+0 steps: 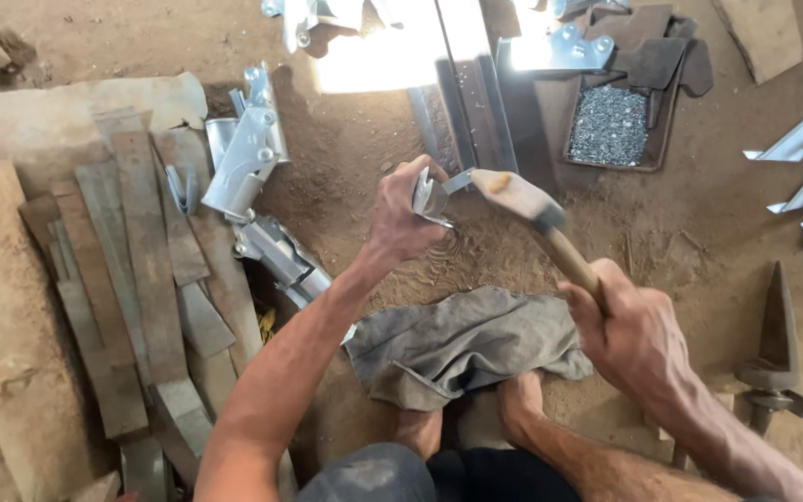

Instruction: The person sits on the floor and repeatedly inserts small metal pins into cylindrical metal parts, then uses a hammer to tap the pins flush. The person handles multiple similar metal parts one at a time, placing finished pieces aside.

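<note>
a small bent metal piece [434,195] is gripped in the left hand [401,218] above the dirt floor [504,251] — a wooden-handled hammer [532,218] is clasped in the right hand [629,330], its head touching the piece, near a grey cloth [462,344].

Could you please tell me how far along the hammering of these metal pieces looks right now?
Done, it seems: shaped brackets piled at the left. In hand: the left hand holds a small metal piece while the right hand holds the hammer against it. Left: flat strips stacked unworked, and the box of rivets remains well filled.
</note>
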